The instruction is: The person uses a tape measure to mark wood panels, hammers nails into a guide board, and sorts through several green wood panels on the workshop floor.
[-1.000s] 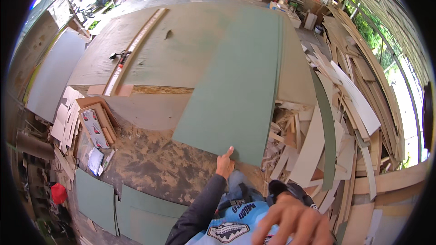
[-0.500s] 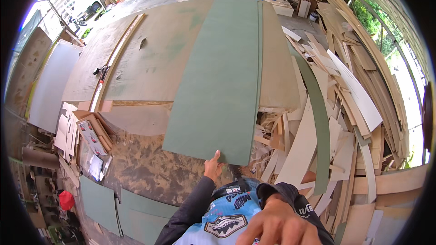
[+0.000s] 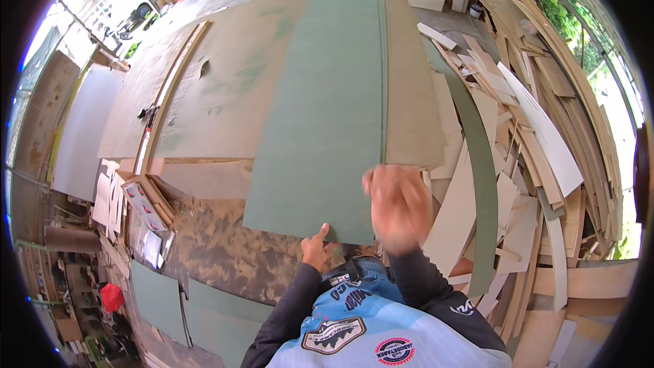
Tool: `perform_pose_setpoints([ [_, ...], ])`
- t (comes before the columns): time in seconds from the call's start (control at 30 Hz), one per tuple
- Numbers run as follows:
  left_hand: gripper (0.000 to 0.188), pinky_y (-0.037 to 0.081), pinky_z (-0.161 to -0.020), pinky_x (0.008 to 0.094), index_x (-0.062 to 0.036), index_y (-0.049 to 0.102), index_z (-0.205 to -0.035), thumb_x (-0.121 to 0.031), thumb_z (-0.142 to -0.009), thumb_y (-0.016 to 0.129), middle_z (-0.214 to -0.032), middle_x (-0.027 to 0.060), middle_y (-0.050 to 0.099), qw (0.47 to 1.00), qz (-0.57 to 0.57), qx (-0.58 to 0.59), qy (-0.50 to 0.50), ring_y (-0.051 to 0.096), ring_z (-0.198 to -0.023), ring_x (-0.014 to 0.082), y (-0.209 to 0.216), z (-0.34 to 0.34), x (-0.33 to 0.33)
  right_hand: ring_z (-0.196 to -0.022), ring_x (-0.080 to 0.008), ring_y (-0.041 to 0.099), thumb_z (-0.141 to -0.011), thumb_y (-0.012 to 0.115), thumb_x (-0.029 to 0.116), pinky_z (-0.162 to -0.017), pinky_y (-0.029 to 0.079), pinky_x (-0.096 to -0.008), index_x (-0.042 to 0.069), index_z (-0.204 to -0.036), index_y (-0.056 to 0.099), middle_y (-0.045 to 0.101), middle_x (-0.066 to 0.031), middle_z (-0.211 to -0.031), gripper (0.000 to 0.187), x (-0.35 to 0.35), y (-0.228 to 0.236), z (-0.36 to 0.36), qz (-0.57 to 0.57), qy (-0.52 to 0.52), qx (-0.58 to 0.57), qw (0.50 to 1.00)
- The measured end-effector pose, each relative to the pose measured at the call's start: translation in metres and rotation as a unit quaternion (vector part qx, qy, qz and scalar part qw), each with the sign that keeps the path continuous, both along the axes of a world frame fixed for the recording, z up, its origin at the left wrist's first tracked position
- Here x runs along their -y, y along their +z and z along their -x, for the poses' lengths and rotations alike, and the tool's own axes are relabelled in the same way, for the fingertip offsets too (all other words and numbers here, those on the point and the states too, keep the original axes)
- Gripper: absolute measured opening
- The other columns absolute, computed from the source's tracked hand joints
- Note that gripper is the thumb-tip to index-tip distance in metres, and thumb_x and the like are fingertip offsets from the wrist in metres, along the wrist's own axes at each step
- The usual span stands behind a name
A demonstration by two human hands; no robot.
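A long green panel [image 3: 320, 116] lies across the brown boards and juts out toward me past their near edge. My left hand [image 3: 315, 249] grips its near edge, thumb on top and fingers beneath. My right hand [image 3: 400, 208] is raised near the panel's right edge, close to its near corner. Motion smears its fingers, so I cannot see whether anything is in it. Along the panel's right side runs a narrow line, like a thin edge or strip. Wide brown boards [image 3: 231, 95] lie under and beside the panel.
A wooden straightedge [image 3: 178, 78] with a dark clamp-like tool rests on the boards at left. Offcuts and long strips [image 3: 511, 136] pile up on the right. Small boxes [image 3: 146, 204] stand at near left, above green sheets [image 3: 225, 310]. A red object [image 3: 111, 297] sits lower left.
My right hand has swung up and away from close to my body to the panel's right edge. My left hand stays on the near edge. The view has shifted slightly.
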State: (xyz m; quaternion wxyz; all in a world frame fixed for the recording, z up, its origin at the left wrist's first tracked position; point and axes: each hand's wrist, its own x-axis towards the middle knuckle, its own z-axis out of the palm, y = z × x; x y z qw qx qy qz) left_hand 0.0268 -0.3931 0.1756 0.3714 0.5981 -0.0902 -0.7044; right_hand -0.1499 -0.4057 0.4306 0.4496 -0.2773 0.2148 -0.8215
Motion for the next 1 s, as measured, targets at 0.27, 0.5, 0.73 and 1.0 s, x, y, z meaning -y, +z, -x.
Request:
perform_pose_setpoints([
  [0.27, 0.033, 0.054, -0.069, 0.0367, -0.0007, 0.052, -0.109, -0.014, -0.085, 0.07, -0.099, 0.0084, 0.058, 0.98, 0.145, 0.128, 0.038, 0.06, -0.091, 0.0229, 0.01, -0.062, -0.016, -0.078, -0.0174, 0.052, -0.083, 0.058, 0.04, -0.068, 0.041, -0.034, 0.007, -0.103, 0.052, 0.055, -0.005, -0.091, 0.039, 0.06, -0.325, 0.11, -0.502, -0.096, 0.238, 0.826],
  [0.5, 0.03, 0.052, -0.076, 0.0364, -0.004, 0.048, -0.112, 0.001, -0.086, 0.062, -0.097, 0.0063, 0.058, 0.953, 0.112, 0.028, 0.281, 0.06, -0.091, 0.02, 0.028, -0.142, -0.049, -0.087, -0.0269, 0.056, -0.082, 0.06, 0.031, -0.082, 0.049, -0.0433, 0.007, -0.106, 0.054, 0.056, -0.0097, -0.095, 0.035, 0.096, -0.337, 0.112, -0.346, -0.028, 0.39, 0.853],
  [0.73, 0.034, 0.049, -0.073, 0.0308, -0.006, 0.04, -0.097, 0.003, -0.08, 0.068, -0.088, 0.0044, 0.052, 0.868, 0.118, 0.252, 0.412, 0.055, -0.08, 0.0153, 0.039, -0.21, -0.104, -0.102, -0.0242, 0.054, -0.082, 0.056, 0.015, -0.087, 0.045, -0.0388, -0.002, -0.112, 0.055, 0.056, -0.0143, -0.109, 0.035, 0.091, -0.313, 0.086, -0.533, -0.237, -0.209, 0.785],
  [1.0, 0.024, 0.046, -0.073, 0.0242, -0.0077, 0.046, -0.095, -0.005, -0.085, 0.068, -0.086, 0.0005, 0.054, 0.794, 0.165, 0.375, 0.448, 0.054, -0.078, 0.0111, 0.108, -0.283, -0.193, -0.107, -0.0249, 0.055, -0.087, 0.057, 0.023, -0.093, 0.043, -0.0354, -0.002, -0.116, 0.054, 0.056, -0.0137, -0.117, 0.038, 0.114, -0.279, -0.033, -0.458, 0.023, -0.042, 0.888],
])
